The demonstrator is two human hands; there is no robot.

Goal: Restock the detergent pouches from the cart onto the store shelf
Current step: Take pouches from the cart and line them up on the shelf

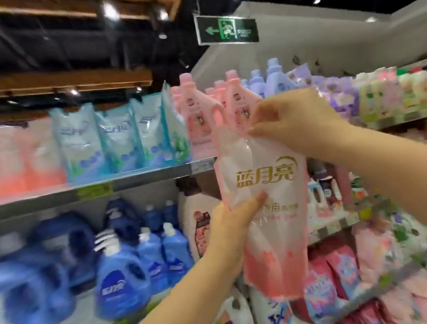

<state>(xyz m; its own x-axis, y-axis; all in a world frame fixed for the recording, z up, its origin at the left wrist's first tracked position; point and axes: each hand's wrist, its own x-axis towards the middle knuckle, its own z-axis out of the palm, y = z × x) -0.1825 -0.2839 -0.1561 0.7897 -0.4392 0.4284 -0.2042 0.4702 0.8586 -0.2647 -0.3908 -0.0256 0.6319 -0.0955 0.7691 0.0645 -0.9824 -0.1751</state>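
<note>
— Pouch first: where is it?
— Up in front of the shelves, upright, pink and white with gold lettering, carried between both hands.
— How do the hands have it?
— The right hand pinches its top edge, fingers curled down over the rim. The left hand grips its left edge lower down, thumb laid across the front, the other fingers hidden behind.
— So the hands are apart?
— Yes, one above and one below, with the printed face between them.
— And around it?
— Its top overlaps the front edge of the upper shelf at that board's right end, where pink bottles stand just behind the right hand. Blue pouches stand in a row left of those bottles; further left are blurred pink packs. On the board below, blue bottles sit left of the left hand. A green sign hangs from the ceiling above.
</note>
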